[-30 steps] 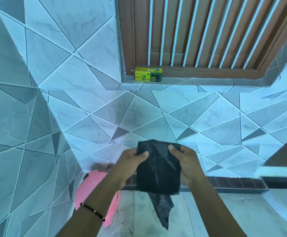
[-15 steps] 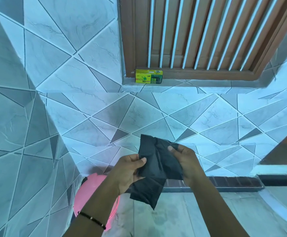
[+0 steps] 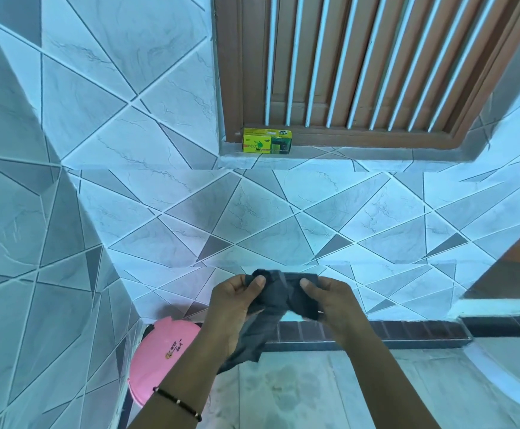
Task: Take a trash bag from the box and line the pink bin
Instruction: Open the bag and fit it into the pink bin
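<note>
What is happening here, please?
A person holds a folded black trash bag in front of them, pinching it with the left hand and the right hand. The bag is not opened out yet. The pink bin stands unlined on the floor at lower left, and the yellow box rests on the window ledge.

**Colours in the tiled corner**

The trash bag [image 3: 283,297] is dark grey-black. The bin [image 3: 159,354] is pink. The box [image 3: 266,145] is yellow-green with a dark panel. Wall tiles [image 3: 252,212] show pale blue-grey triangles; the window frame [image 3: 231,72] is brown.
</note>
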The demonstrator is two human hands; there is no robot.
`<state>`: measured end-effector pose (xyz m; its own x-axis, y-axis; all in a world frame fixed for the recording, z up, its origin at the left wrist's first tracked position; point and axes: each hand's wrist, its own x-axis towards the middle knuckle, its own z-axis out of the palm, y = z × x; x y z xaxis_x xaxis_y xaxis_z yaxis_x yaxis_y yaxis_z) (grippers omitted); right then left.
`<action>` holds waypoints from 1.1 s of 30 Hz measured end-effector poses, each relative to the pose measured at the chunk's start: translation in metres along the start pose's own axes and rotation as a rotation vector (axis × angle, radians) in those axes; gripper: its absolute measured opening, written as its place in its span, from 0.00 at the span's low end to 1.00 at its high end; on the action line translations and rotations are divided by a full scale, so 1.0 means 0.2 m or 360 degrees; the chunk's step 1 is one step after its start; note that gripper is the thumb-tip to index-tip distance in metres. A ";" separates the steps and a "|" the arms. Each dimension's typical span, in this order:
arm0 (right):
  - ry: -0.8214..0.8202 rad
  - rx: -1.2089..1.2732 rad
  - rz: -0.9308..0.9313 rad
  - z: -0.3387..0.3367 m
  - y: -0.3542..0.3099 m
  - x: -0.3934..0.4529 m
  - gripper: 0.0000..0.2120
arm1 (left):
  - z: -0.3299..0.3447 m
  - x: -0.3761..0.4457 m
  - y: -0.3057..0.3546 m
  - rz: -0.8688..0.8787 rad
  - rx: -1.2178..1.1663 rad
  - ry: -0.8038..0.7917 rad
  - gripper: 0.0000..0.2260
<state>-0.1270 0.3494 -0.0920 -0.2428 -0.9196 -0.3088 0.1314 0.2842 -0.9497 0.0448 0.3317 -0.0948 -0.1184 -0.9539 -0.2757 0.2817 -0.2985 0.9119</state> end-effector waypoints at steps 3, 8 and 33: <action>0.0607 -0.0388 -0.0538 0.04 0.02 -0.04 0.16 | -0.01 0.00 0.00 0.0035 -0.0105 -0.0011 0.03; -0.0022 -0.1000 -0.0963 0.13 0.02 -0.10 0.10 | 0.01 0.01 -0.01 0.0078 -0.0019 0.0085 0.03; 0.0220 0.0376 -0.0447 0.14 -0.02 -0.04 0.06 | -0.01 -0.08 -0.04 0.0666 0.1358 -0.0008 0.18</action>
<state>-0.0993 0.3488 -0.0852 -0.4259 -0.9029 -0.0581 0.2553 -0.0583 -0.9651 0.0454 0.3495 -0.0982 -0.1698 -0.9777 0.1235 -0.4880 0.1922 0.8514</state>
